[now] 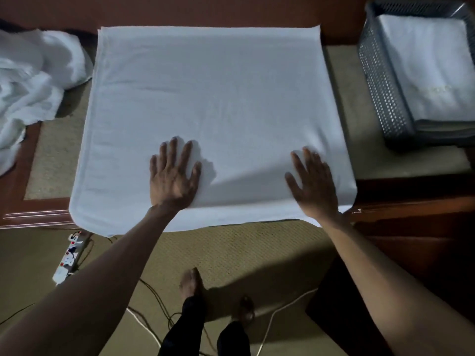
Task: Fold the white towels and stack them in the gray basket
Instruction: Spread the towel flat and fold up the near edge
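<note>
A reddish-brown wooden table with a beige woven top (54, 160) is standing on olive patterned carpet (231, 253), where a white power strip (68, 256) and cables are lying. A large white terry towel (210, 98) is lying flat across the table's middle, its near edge hanging over the front. The left hand (173, 176) and right hand (313, 183) are pressing on its near part, fingers straight and spread wide. A heap of crumpled white towels (30, 73) is touching the towel's left edge. A gray perforated plastic basket (380, 86) holding folded white towels (431, 68) is sitting at the right, with bare tabletop between.
</note>
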A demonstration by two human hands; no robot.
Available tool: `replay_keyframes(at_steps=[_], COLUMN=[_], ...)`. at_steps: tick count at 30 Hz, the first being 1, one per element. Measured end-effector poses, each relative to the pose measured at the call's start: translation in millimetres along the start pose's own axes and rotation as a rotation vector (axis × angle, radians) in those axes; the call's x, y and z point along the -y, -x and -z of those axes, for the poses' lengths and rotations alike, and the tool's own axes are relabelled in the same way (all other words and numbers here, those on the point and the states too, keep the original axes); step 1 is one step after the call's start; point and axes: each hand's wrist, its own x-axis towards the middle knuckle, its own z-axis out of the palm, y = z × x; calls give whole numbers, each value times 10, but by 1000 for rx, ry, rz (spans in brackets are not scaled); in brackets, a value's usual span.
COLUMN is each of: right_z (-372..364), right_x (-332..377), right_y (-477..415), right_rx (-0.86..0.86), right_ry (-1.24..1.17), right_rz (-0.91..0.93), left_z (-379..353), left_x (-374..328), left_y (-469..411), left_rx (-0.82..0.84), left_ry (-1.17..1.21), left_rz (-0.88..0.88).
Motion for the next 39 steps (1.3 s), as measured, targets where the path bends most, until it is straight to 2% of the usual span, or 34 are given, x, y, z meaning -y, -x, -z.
replay_keyframes(at_steps=[5, 8, 10, 12, 14, 16, 21, 25, 29, 30, 34, 37, 39], right_z=[148, 169, 154, 68, -72, -202, -243, -161, -128, -125, -243, -465, -556], right_x=[-624, -462, -93, 381, 813, 1014, 487, -54, 4, 132, 969, 1451, 1490], right_y=[125, 38, -19, -19, 25, 80, 131, 290, 306, 299, 281, 332, 368], right_rx=[45, -37, -139, -186, -115, -14, -30, -130, -255, -280, -278, -270, -296], right_ry=[-5, -20, -76, -153, -200, -165, 3, -20, -109, -134, -210, -192, -175], right_rz=[-211, -313, -249, -49, 151, 242, 273, 89, -129, -116, 156, 204, 214], left_z=[37, 53, 55, 49, 40, 35, 20, 6, -20, -27, 27, 33, 1], left_x=[-29, -34, -40, -39, -21, -8, -7, 14, 15, 18, 16, 80, 287], left_y=[16, 20, 21, 25, 35, 39, 25, 20, 25, 28, 97, 345, 561], left_rx=[-19, -29, -37, -48, -51, -58, -78, -92, -106, -109, -165, -284, -244], left_ry=[30, 37, 45, 43, 46, 51, 36, 27, 46, 51, 122, 130, 95], left_rz=[-12, -14, -13, -18, -20, -20, -40, -50, -43, -43, -98, -178, -189])
